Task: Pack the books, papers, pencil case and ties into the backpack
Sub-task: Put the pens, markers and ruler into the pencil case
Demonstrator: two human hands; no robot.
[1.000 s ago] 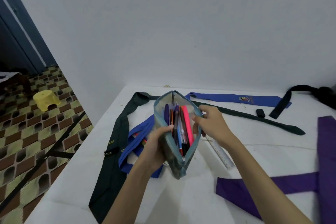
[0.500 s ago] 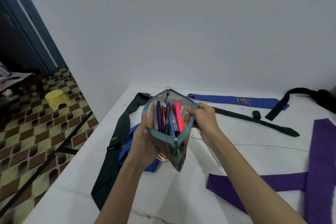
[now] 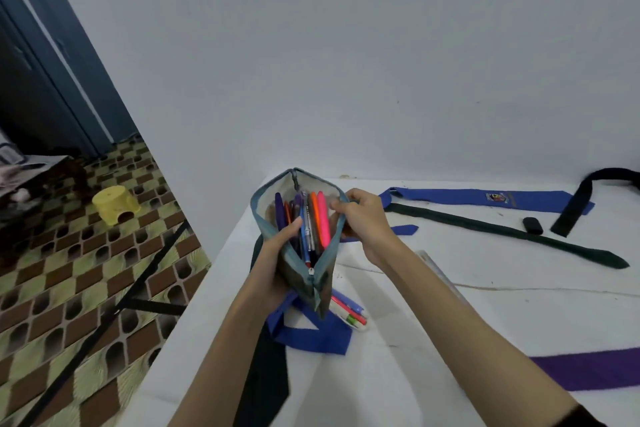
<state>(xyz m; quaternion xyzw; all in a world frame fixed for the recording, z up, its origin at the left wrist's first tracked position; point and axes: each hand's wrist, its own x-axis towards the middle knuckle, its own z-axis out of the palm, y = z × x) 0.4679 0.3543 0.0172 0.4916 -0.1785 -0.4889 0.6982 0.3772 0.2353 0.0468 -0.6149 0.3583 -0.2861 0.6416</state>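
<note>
Grey-blue fabric pencil case (image 3: 323, 282), unzipped and crammed with coloured pens (image 3: 313, 218), gripped by left hand (image 3: 273, 262), rim pinched by right hand (image 3: 365, 218) above white table (image 3: 450, 322).

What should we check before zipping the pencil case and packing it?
1. Case secured: left hand grips the pencil case, right hand pinches its rim. Ok.
2. Zipper closed: mouth gapes wide. Not ok.
3. Contents below the zip line: pens reach near the opening. Cannot tell.
4. All stationery inside: loose pens lie on the table under the case. Not ok.
5. Backpack ready: not in view. Cannot tell.
</note>
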